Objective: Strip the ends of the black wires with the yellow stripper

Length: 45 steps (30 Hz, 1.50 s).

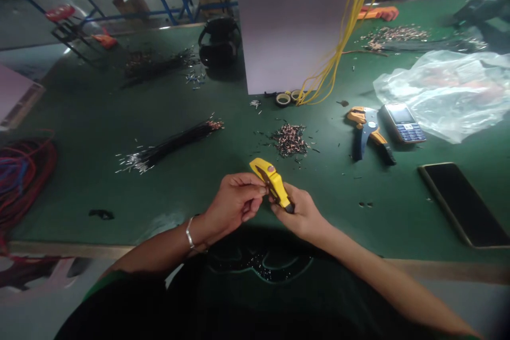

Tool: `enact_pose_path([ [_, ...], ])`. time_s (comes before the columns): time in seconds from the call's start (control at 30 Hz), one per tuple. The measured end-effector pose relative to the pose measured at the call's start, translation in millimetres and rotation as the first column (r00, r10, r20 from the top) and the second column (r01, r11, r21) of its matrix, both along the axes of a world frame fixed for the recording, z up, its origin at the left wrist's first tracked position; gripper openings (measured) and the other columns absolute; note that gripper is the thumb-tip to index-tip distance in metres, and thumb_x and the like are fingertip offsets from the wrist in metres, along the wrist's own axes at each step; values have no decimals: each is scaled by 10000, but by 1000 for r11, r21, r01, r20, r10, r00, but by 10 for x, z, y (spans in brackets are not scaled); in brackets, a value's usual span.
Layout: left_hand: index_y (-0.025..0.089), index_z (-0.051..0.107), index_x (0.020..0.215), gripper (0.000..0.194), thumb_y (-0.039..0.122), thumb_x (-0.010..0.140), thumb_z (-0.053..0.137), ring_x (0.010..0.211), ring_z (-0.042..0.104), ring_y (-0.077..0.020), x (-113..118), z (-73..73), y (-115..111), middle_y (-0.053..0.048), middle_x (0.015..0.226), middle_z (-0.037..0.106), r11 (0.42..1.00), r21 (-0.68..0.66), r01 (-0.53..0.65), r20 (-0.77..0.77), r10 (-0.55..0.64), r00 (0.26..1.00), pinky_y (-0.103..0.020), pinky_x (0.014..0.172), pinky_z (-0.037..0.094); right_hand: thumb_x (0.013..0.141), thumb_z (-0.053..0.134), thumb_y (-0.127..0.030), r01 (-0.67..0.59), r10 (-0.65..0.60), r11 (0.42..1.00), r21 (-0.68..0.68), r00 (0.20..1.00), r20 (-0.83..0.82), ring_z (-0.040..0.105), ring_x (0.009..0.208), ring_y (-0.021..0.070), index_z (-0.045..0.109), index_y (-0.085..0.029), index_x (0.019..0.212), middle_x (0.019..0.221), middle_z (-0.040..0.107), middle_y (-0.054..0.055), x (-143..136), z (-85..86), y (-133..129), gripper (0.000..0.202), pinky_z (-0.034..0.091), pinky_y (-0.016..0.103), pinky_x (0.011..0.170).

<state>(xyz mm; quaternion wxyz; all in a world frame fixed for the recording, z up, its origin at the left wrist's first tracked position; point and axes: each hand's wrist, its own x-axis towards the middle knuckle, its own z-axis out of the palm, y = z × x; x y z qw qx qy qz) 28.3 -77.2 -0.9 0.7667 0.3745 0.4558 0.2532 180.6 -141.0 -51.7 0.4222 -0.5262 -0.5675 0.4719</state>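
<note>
My right hand (300,210) is wrapped round the dark-tipped handles of yellow crimping pliers (274,178), whose head tilts up and to the left. Close against the pliers' left side, my left hand (241,199) is closed with thumb and forefinger pinched together. What lies in that pinch is too small to make out. Beyond the hands is a pile of short copper and black wire bits (290,141). A bundle of black wires (173,144) lies to the left, with silvery ends on one side and copper-coloured ends on the other.
To the right lie orange-and-blue wire strippers (368,130), a keypad phone (404,123), a smartphone (464,204) and a clear plastic bag (446,90). Yellow wires (330,77) hang beside a pale panel (295,26), near tape rolls (283,99). Red cable coils (32,180) sit far left.
</note>
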Motion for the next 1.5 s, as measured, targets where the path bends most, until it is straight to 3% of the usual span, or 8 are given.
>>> enact_pose_path([
  [0.1,160,606,572,95,170,659,642,280,285,-19,-4,-42,0,62,351,467,999,46,12,14,-13,1000,-163,294,203,703,489,-131,52,-120,974,219,943,310,477,502,119,483,-195,807,604,518,-28,19,-39,6,122,375,244,505],
  [0.2,162,557,522,146,148,659,605,291,281,-12,-4,-85,-12,66,353,453,992,127,-9,11,7,1000,-160,301,206,700,482,-126,9,-173,940,341,873,455,509,527,147,484,-185,887,656,558,0,35,-90,-2,196,382,260,520],
  [0.37,163,521,510,137,125,635,564,312,312,-14,-15,-143,-38,66,367,452,977,215,-1,1,1,1000,-155,316,226,721,476,-130,-74,-238,897,435,750,617,532,584,185,496,-160,926,728,588,59,68,-87,-19,209,377,288,534],
  [0.73,156,580,573,93,111,645,618,373,393,-29,-123,-266,-47,63,441,515,940,338,44,-73,-21,997,-148,346,297,732,460,-118,-126,-257,873,472,703,663,492,628,188,505,-141,988,770,580,72,106,-63,-37,261,374,293,554],
  [0.93,159,575,556,152,99,684,631,413,406,-35,-186,-327,-53,52,476,523,889,452,71,-81,-38,996,-157,388,336,739,446,-108,-143,-262,858,493,704,660,492,647,202,507,-139,973,768,577,81,108,-33,-36,244,382,305,553],
  [1.3,172,595,576,135,68,649,639,468,438,-61,-191,-262,-59,51,499,512,836,542,86,-118,-25,993,-173,435,378,746,450,-108,-160,-264,850,502,696,668,495,658,208,501,-139,986,772,572,76,116,-21,-41,247,394,313,561],
  [1.5,176,591,573,133,95,659,654,468,427,-70,-212,-296,-59,44,503,503,812,575,105,-160,-15,987,-181,417,370,742,444,-99,-170,-249,852,496,702,667,488,668,212,506,-134,995,770,561,75,120,-7,-42,263,389,314,558],
])
